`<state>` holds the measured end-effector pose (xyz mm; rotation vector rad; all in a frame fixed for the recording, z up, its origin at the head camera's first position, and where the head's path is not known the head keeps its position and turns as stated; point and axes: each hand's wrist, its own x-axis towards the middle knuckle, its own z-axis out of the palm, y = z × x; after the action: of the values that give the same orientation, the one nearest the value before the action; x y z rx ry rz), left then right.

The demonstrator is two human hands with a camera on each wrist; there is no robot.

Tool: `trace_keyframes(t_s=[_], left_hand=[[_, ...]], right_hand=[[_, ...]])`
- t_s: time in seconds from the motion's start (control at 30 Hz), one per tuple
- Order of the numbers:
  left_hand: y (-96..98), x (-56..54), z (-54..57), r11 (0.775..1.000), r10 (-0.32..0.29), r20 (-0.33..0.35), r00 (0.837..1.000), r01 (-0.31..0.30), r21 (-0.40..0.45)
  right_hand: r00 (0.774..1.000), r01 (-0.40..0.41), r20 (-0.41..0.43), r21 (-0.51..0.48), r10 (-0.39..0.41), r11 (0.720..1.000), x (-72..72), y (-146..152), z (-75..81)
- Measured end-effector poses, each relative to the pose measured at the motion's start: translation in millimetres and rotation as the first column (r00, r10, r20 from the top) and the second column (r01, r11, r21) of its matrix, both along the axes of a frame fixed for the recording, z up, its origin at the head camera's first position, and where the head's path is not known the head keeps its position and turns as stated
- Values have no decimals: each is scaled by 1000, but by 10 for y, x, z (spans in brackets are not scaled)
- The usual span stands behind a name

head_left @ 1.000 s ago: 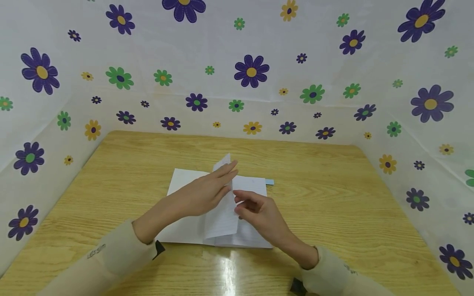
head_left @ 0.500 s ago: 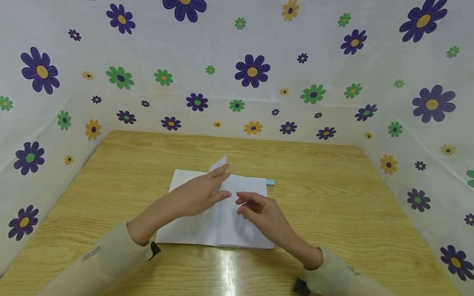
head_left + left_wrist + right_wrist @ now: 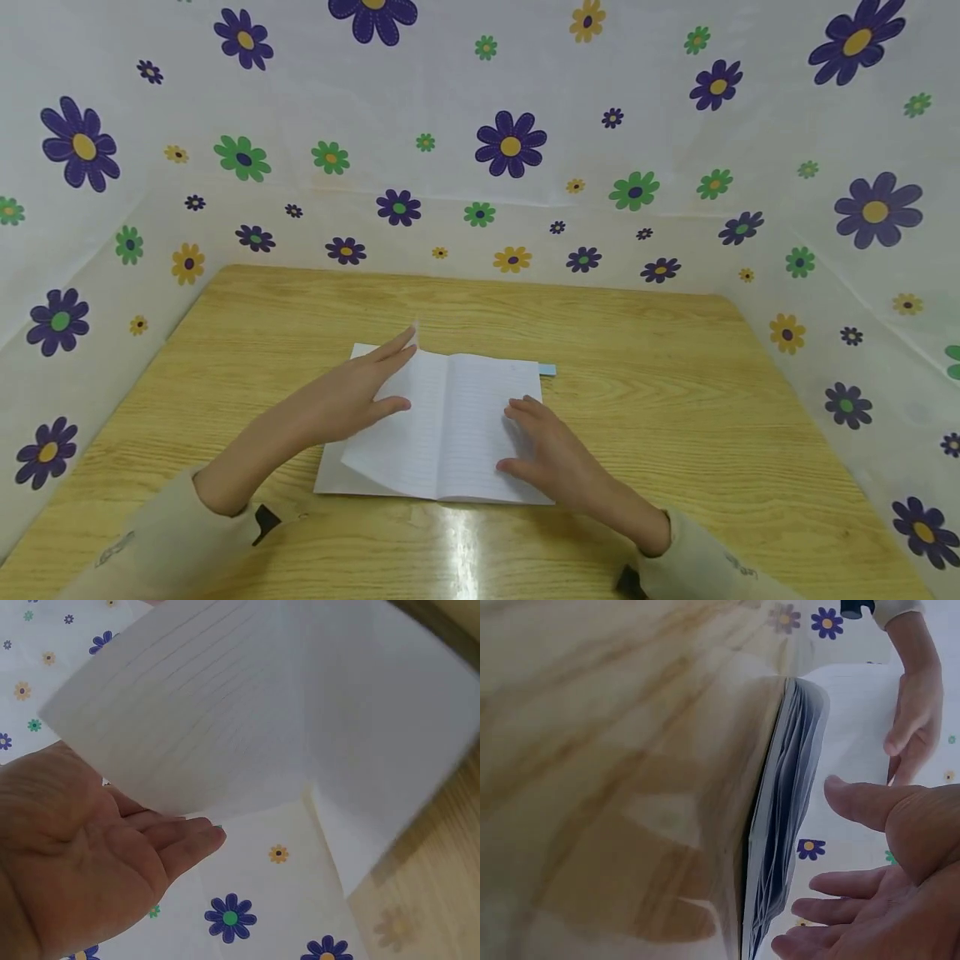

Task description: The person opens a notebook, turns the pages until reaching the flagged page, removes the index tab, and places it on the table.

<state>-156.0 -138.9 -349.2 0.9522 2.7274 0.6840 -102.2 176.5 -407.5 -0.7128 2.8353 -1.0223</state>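
An open notebook point(image 3: 480, 442) with ruled white pages lies on the table. My left hand point(image 3: 348, 404), fingers outstretched, carries a raised page point(image 3: 393, 454) toward the left side of the notebook. In the left wrist view the lined page point(image 3: 187, 712) stands up against the fingers of that hand point(image 3: 97, 847). Over the right-hand page is my right hand point(image 3: 558, 458), its fingers loosely spread and holding nothing. The right wrist view has the notebook's page edges point(image 3: 780, 817) slightly fanned beside the right hand point(image 3: 907, 862).
A pale blue tab point(image 3: 547, 369) sticks out past the notebook's upper right edge. The wood-grain table point(image 3: 675, 400) has a glossy reflection near its front. Flower-patterned white cloth point(image 3: 450, 100) walls the back and both sides.
My left hand has swept left, turning the page from near the middle over toward the left side. The right hand has shifted slightly right and lower, its fingers now more spread.
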Motion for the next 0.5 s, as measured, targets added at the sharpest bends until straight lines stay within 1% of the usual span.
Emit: trace_keyframes(t_s=[0.07,0.17,0.27,0.33,0.4,0.5], left_hand=[[-54,23,-28,1000,18,-10,1000,-18,-14],[-125,69,-78,998,37,-48,998,-39,-43],[-180,106,-128,995,62,-63,996,-67,-70],[-207,119,-163,992,88,-52,995,-92,-90],[-228,120,-199,987,115,-21,993,-117,-110],[-251,118,-260,980,138,17,990,-134,-147]], right_hand=[[1000,-13,-8,63,14,998,0,18,-14],[999,-38,-29,147,42,988,4,45,-42],[998,-49,-27,209,56,977,20,57,-36],[999,-49,-10,238,53,970,30,57,-24],[999,-44,16,253,42,966,37,52,-7],[999,-39,44,270,28,962,45,49,9]])
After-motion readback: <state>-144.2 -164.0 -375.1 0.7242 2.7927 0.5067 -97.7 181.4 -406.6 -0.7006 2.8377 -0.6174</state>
